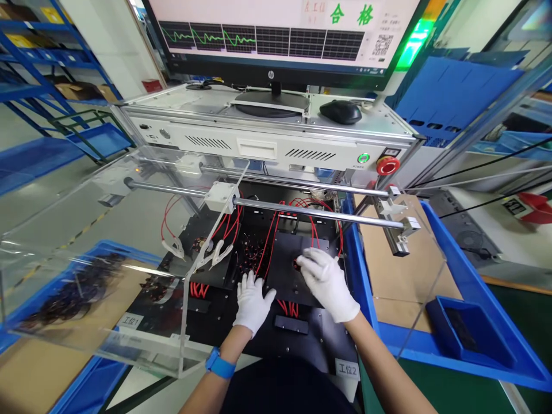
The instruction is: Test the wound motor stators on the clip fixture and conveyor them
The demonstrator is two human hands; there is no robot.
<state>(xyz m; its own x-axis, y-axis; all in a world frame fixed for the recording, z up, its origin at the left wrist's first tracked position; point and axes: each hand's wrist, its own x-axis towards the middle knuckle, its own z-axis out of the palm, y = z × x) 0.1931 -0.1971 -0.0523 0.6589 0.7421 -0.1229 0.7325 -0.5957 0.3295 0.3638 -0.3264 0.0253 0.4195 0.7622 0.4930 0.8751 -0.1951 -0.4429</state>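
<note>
My right hand (330,282), in a white glove, is over the black plate of the right station, its fingers curled in a pinch at a small wire-wound stator (296,264). Most of that stator is hidden behind the fingers. My left hand (253,302), also gloved, lies with fingers spread at the near edge of a pile of similar wound stators (252,253). Red test leads (269,244) run between the pile and the black plate (282,276). On the left station, white clips (221,253) on red wires rest near another wound part (200,244).
A clear acrylic guard (185,322) stands left of my hands. Steel rails (302,211) cross above the station. To the right are a blue tray (366,287) lined with cardboard and a small blue bin (470,333). A monitor (271,75) and a red stop button (388,165) are ahead.
</note>
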